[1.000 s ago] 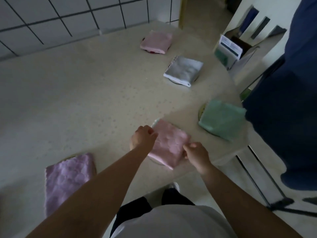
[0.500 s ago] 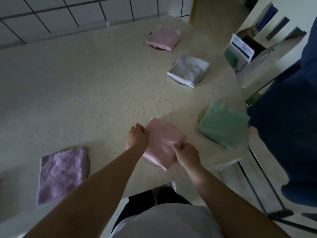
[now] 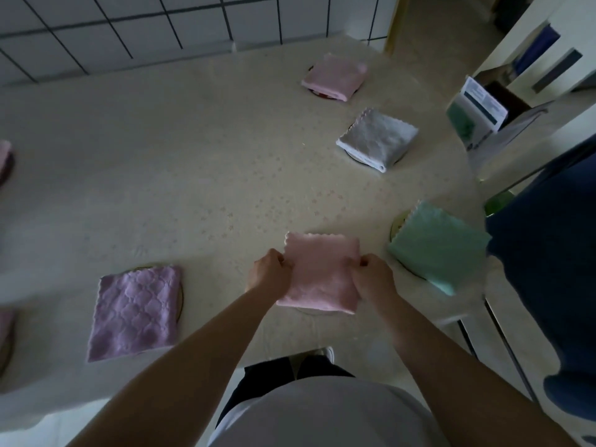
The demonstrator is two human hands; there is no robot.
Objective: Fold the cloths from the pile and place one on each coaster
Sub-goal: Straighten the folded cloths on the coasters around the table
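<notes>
A folded pink cloth (image 3: 321,274) lies near the table's front edge over a pale coaster (image 3: 311,310), whose rim peeks out below it. My left hand (image 3: 269,272) grips the cloth's left edge and my right hand (image 3: 374,277) grips its right edge. To the left, a folded purple cloth (image 3: 135,311) covers a coaster (image 3: 181,295). A green cloth (image 3: 438,245), a grey cloth (image 3: 377,138) and a far pink cloth (image 3: 335,75) each sit folded on a coaster along the right side.
The cream table (image 3: 193,175) meets a tiled wall (image 3: 129,24) at the back. More pink cloths (image 3: 4,156) show at the left edge. A person in blue (image 3: 548,269) stands at the right, beside a chair frame and a printed box (image 3: 477,114).
The pink cloth has turned from a diagonal lie to square with the table edge, both hands still on its sides. The view has shifted left, showing more of the table.
</notes>
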